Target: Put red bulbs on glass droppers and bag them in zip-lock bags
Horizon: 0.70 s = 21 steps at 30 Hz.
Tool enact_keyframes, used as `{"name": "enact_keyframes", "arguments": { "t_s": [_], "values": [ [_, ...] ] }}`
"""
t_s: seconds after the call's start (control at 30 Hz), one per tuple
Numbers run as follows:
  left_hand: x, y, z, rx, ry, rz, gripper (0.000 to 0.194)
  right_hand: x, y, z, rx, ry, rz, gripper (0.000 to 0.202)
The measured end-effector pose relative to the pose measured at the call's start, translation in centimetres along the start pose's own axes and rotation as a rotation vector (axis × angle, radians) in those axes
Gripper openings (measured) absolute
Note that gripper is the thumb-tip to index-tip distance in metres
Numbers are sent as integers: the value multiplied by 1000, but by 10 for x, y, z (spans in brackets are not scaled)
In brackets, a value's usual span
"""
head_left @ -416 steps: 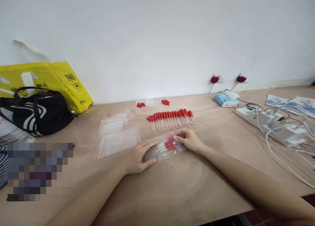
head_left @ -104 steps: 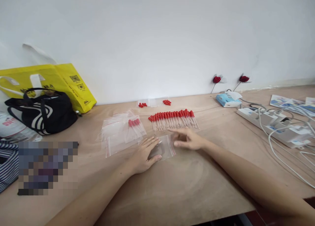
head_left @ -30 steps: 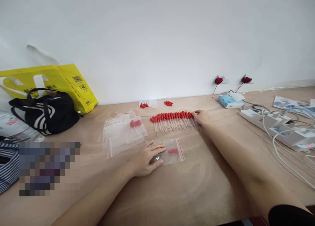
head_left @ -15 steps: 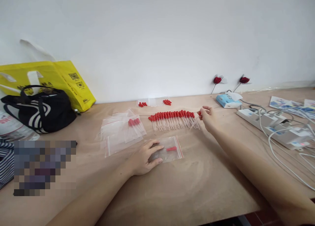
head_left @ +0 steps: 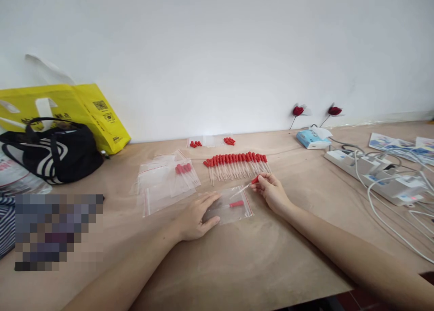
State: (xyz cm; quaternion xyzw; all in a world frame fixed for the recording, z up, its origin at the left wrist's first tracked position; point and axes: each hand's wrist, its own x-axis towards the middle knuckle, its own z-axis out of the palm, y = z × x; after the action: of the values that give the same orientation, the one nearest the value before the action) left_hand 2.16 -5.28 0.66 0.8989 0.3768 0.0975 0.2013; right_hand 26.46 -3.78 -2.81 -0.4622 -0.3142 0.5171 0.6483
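Red droppers (head_left: 236, 158), brown tabletop (head_left: 251, 266) — white wall (head_left: 217, 53) behind.

Wall (head_left: 203, 53): white, plain, fills the upper half (faint smudge over on the right side). Table (head_left: 244, 266): light brown, wood-look top, far edge along the wall, dull pale sheen. Floor (head_left: 359, 298): dark red tile with a thin joint line, just a sliver past the near edge, bottom right. Light: soft, diffuse, wall brightest low in the middle.
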Motion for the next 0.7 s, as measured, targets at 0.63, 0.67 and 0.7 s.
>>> {"name": "enact_keyframes", "arguments": {
  "t_s": [0.63,0.67,0.7],
  "values": [
    [-1,-4,3,-20,22,29,54,8,-5,-14,-104,52,-130,34],
    [-1,-4,3,-22,24,26,54,4,-3,-9,-77,17,-106,35],
    [-1,-4,3,-24,25,22,55,-1,-1,-6,-62,-26,-78,35]
  ]
}}
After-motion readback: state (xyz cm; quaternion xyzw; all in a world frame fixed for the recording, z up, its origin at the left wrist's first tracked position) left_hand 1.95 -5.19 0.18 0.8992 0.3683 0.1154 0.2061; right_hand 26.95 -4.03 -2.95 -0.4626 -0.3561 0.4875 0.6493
